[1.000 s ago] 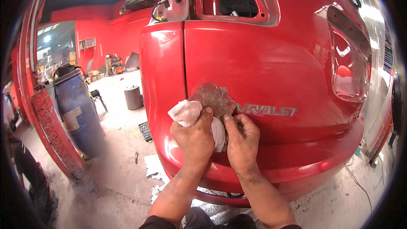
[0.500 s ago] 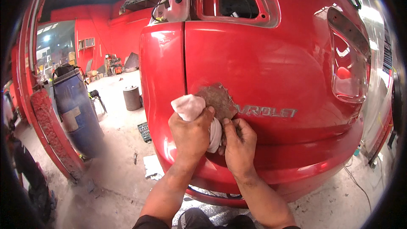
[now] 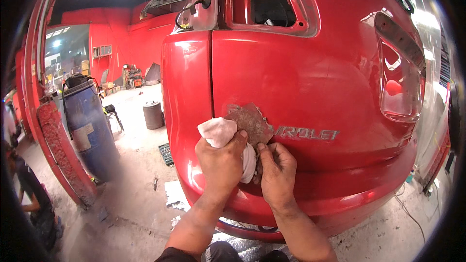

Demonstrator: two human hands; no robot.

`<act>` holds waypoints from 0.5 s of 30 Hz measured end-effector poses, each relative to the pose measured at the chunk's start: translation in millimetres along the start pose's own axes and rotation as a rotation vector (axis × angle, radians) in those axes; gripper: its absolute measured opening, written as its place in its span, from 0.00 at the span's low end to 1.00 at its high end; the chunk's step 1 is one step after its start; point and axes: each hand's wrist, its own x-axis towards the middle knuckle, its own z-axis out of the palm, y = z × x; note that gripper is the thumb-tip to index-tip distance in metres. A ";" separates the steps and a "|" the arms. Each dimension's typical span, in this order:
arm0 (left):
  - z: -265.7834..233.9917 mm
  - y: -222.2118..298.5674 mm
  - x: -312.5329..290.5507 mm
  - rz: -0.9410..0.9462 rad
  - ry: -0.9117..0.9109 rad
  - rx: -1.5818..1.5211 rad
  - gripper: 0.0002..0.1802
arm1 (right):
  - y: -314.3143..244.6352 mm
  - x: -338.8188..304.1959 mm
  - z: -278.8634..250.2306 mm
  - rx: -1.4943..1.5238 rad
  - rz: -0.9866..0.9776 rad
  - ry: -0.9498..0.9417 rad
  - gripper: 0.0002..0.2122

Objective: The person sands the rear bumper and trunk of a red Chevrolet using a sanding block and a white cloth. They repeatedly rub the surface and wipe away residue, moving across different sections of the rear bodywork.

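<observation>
Person's at the rear of a red car (image 3: 310,82), both hands up against the back panel. Left hand (image 3: 222,157) is clenched round a white rag (image 3: 219,131), bunched up, sticking out above the knuckles w/ more of it showing below between the two hands. Right hand (image 3: 277,172) sits just beside it, fingers curled and pressed to the panel at the lower edge of a brown rusty-looking patch (image 3: 248,122); can't tell if it's gripping anything. Patch is on the panel just left of the chrome lettering (image 3: 305,133), touching the rag's right side. Taillight hole (image 3: 269,4) gapes above, tail lamp (image 3: 399,87) to the right. Off left: blue barrel (image 3: 90,126) near a rusty red post (image 3: 60,153), small dark drum (image 3: 153,115) further back on the dusty concrete floor (image 3: 136,204). Another person (image 3: 29,199) crouches at far left edge.
</observation>
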 end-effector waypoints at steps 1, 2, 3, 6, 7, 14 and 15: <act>-0.5 -10.4 0.1 -0.001 0.003 -0.023 0.05 | -0.7 1.3 0.8 0.036 0.002 -0.005 0.11; -2.8 -11.3 -1.3 -0.034 0.011 -0.069 0.05 | 0.4 -1.2 2.3 0.029 0.026 -0.021 0.12; -7.7 -10.9 -2.2 -0.067 0.019 -0.114 0.05 | 3.0 -5.4 5.4 0.023 0.049 -0.036 0.12; -8.8 -10.2 3.7 -0.077 -0.017 -0.061 0.06 | 5.4 -3.3 1.3 0.003 0.038 -0.032 0.10; -2.4 -7.0 12.0 -0.050 -0.050 -0.050 0.06 | -2.2 2.2 1.5 0.024 0.038 -0.025 0.10; -15.6 -7.8 9.1 0.001 -0.102 0.059 0.04 | 6.2 -9.6 11.5 0.115 0.087 -0.023 0.12; -7.8 -6.5 10.3 0.011 -0.136 0.091 0.04 | 5.2 -6.7 4.4 0.122 0.067 -0.008 0.11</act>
